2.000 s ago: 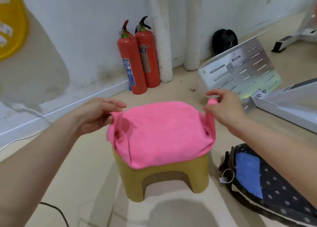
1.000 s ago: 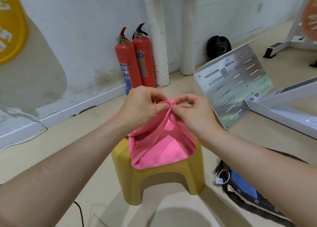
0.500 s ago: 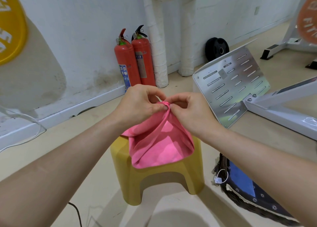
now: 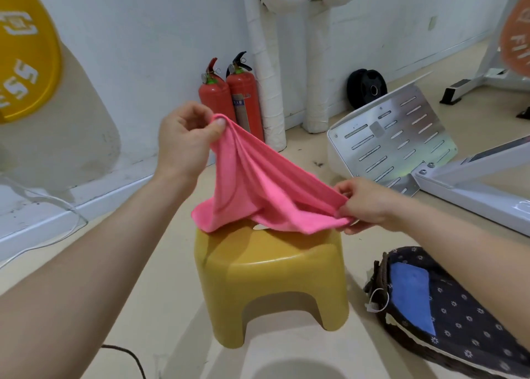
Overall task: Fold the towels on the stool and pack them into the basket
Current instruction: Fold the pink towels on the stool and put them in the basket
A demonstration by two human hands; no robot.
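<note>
A pink towel [image 4: 258,189] hangs doubled over just above the yellow plastic stool [image 4: 272,267], stretched slantwise between both hands. My left hand [image 4: 183,143] pinches its upper end, raised above the stool's left side. My right hand [image 4: 370,203] grips the lower end at the stool's right edge. The towel's bottom fold brushes the stool top. On the floor to the right lies a dark basket [image 4: 453,321] with a flower-print lining, and a folded blue towel [image 4: 410,298] rests inside it.
Two red fire extinguishers [image 4: 229,97] stand against the white wall behind the stool, beside white wrapped pipes [image 4: 266,92]. A slotted metal plate [image 4: 393,138] and white machine frame [image 4: 473,183] lie to the right. A black cable [image 4: 129,358] runs across the floor, front left.
The two hands, pinched together over the stool's middle half a second ago, have drawn apart: left hand up and left, right hand down and right. The towel has lifted off the stool.
</note>
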